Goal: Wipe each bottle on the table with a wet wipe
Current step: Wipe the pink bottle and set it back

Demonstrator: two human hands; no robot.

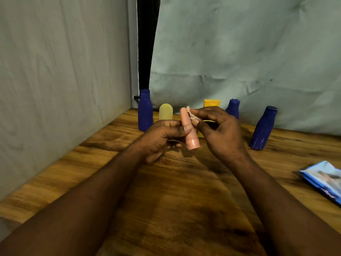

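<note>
Left hand (160, 139) held pink bottle (190, 133) cap down, above the tabletop (175, 200); fingers curled round its middle, thumb across the front. Right hand (219, 132) pinched wipe (191, 114) in its fingers against the bottle's upper end. Behind stood left blue bottle (145, 109), yellow bottle (165, 111), yellow tube (211, 103), middle blue bottle (233, 109), right blue bottle (263, 128). Wipes pack (323, 179) lay at right edge.

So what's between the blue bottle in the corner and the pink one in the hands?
A pale yellow bottle stands between the blue bottle and the pink bottle, seen in the head view.
</note>
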